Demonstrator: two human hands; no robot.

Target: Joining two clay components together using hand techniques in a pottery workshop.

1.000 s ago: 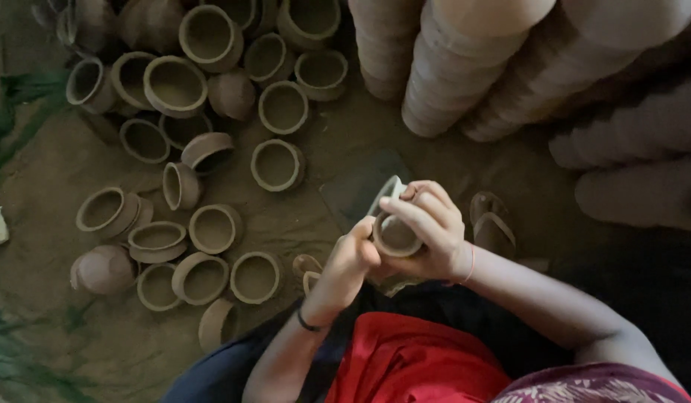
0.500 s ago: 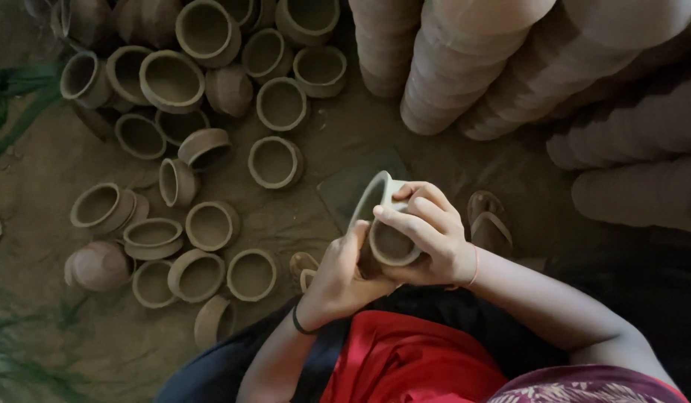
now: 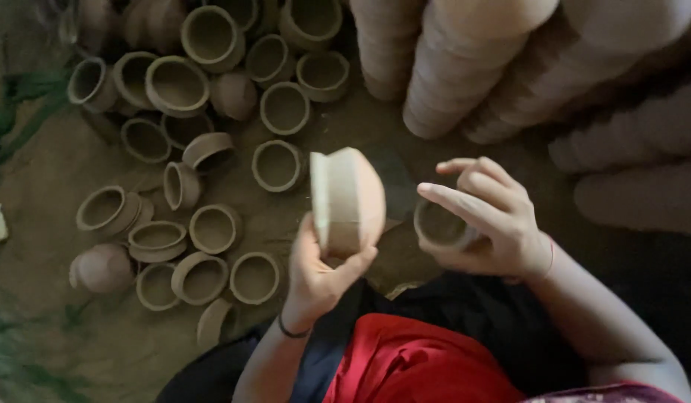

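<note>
Clutching separate clay cups (image 3: pixel 347 200), both hands' (image 3: pixel 319 280) grips stay closed; right cup (image 3: pixel 441 225) half-hidden.

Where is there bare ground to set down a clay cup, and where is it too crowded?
Bare earth lies at the far left, between the green leaves and the scattered clay cups. Another free patch lies between the left hand, the right hand and the stacked cup columns. The upper left and the cluster beside the left hand are crowded.
</note>
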